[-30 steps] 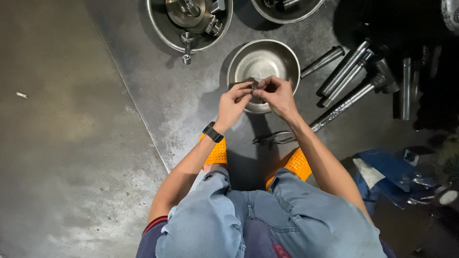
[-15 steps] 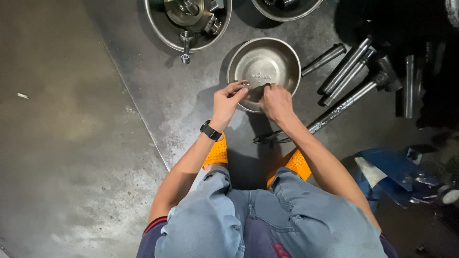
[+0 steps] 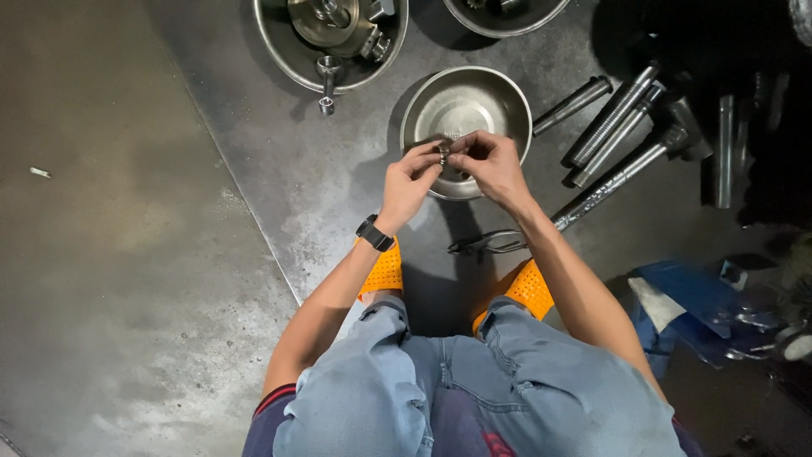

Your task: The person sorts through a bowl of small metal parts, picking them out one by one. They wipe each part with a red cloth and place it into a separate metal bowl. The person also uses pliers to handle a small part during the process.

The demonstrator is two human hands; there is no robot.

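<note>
I squat over a dark metal floor plate. Both my hands meet above the near rim of a round steel bowl. My left hand, with a black watch on the wrist, and my right hand pinch a small metal part between their fingertips. The part is mostly hidden by my fingers, so its shape is unclear. The bowl looks bare inside where it shows.
A larger steel bowl with metal fittings sits at the top left, another bowl at the top edge. Long threaded bolts lie to the right. Pliers rest by my orange sandals. Blue cloth lies at right.
My hands parted briefly half a second ago, then came back together over the bowl's near rim, both pinching the small part again.
</note>
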